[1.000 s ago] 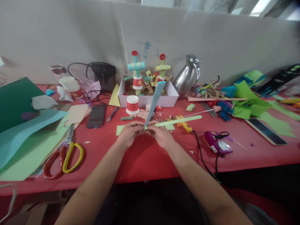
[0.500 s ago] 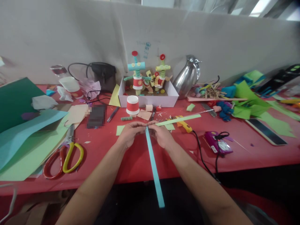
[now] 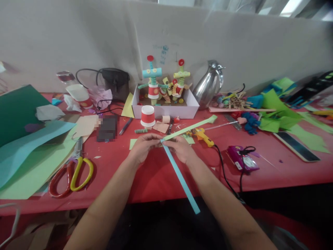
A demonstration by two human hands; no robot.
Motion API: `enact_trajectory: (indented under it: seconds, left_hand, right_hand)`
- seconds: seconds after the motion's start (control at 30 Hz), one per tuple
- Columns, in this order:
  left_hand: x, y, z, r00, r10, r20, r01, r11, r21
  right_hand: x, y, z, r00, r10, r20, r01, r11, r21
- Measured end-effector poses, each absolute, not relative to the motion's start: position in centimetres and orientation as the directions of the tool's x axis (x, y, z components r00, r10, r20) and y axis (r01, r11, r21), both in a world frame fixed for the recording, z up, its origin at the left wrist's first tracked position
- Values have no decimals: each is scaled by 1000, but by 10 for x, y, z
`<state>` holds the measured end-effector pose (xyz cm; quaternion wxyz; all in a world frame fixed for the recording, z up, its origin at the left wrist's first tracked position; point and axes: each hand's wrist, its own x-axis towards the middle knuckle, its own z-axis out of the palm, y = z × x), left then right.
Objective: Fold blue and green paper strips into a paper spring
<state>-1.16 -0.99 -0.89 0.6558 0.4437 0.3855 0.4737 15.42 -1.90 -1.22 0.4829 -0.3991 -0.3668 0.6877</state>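
The left hand [image 3: 142, 148] and right hand [image 3: 180, 148] pinch the blue strip [image 3: 180, 177] and green strip [image 3: 188, 129] where they meet, above the table [image 3: 153, 178]. The blue strip's free end reaches past the table edge toward the person; the green strip points away, rightward. Both should handle as light, flexible paper (easily creased or torn). Grip at the crossing, fingertips only; avoid pulling the free ends.

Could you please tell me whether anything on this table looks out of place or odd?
Mainly the scissors: one handle loop is red, the other yellow, so they look mismatched. Crumpled white paper lies at left, looking like litter. No tear shows in the held blue strip.
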Motion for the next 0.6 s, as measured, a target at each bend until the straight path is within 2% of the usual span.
enact_trajectory:
  seconds: [0.23,0.4,0.5,0.6]
  left_hand:
    - [-11,-11,-6,234,971,-44,-222,97,970]
    - [-12,-11,-5,218,974,-67,-182,108,977]
    - [-15,-9,-8,238,965,-108,-206,158,966]
    - [-17,-5,-10,241,955,-171,-310,242,919]
  right_hand:
    - [157,-18,-12,-224,951,-212,-362,-283,-888]
    - [157,-19,-13,-225,954,-197,-352,-268,-897]
    - [157,-21,-11,-235,948,-215,-346,-288,-893]
    - [157,-21,-9,-228,956,-184,-370,-260,-892]
